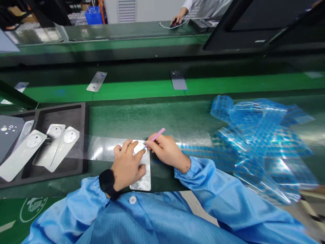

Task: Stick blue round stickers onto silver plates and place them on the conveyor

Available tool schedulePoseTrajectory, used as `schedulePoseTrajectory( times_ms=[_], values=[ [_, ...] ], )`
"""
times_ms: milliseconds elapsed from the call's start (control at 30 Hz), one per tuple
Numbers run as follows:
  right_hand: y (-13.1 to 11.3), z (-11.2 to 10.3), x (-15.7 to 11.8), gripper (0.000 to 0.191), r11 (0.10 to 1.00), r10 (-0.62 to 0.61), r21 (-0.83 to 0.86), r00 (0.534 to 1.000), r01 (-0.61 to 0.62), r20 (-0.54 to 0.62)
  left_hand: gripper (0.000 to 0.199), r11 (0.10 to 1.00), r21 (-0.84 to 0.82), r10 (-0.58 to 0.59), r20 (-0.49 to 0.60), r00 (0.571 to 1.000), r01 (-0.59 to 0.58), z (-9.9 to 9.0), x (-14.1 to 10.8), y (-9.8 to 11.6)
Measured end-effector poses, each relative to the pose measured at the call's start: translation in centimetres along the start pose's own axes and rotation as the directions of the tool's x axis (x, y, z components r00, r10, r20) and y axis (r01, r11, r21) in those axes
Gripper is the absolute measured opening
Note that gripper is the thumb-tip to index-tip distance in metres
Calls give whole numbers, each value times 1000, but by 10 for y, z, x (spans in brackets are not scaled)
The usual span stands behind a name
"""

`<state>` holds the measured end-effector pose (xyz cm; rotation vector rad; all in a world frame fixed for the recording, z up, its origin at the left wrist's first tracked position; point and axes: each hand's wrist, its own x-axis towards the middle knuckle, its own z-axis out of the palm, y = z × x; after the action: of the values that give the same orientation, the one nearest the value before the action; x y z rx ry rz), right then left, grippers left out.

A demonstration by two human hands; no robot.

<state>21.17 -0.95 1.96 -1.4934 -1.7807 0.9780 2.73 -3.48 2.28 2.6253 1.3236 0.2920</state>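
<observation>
A silvery phone back panel (142,181) with a round camera ring lies on the green bench in front of me. My left hand (128,164) rests over its left side, fingers spread and fingertips near the ring. In my right hand (165,149) a slim pink stick-like tool (158,134) is pinched, its lower end at the ring's right side. A small bluish spot shows by that end; whether it is a sticker I cannot tell. Under and beside my hands runs a clear film strip (101,148), with blue dots on its right part.
On the left, a dark foam tray (85,135) holds several similar panels (63,149). Crumpled clear film with blue dots (264,135) is heaped on the right. Beyond, a green conveyor belt (137,88) carries panels; past it, a person's hand (179,17) is on a mouse.
</observation>
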Motion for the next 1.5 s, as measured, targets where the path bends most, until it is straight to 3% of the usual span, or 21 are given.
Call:
schedulePoseTrajectory(
  times_ms=[567,700,867,933,1067,1167,1267,1367,1500],
  values=[
    [5,2,-11,20,958,-174,-226,984,175,25,40,1000,-1,-5,20,1000,5,-1,0,-1],
    [4,2,-16,19,967,-145,-208,989,147,25,39,1000,-13,-16,12,1000,16,0,-1,-1],
    [0,-3,-8,18,993,-69,-100,993,60,-91,42,1000,-5,-12,-49,999,12,3,-4,-2],
    [-4,-5,1,18,986,-44,-166,993,26,-109,45,1000,5,-19,-101,995,19,5,-5,-2],
    [-16,-6,15,14,901,-10,-431,997,44,82,42,999,33,-33,-213,977,41,14,-8,-1],
    [-28,-7,23,5,893,21,-446,983,62,180,40,999,9,-43,-328,944,48,22,-9,-2],
    [-43,-10,50,8,944,14,-324,975,60,222,38,995,-71,-98,-512,854,72,29,-7,-5],
    [-59,-20,108,4,952,-16,-303,995,44,96,31,986,-119,-164,-634,755,114,32,-4,-8],
    [-67,-53,191,23,891,1,-447,986,-78,-170,20,988,-92,-155,-655,739,125,32,-2,-10]
  ],
)
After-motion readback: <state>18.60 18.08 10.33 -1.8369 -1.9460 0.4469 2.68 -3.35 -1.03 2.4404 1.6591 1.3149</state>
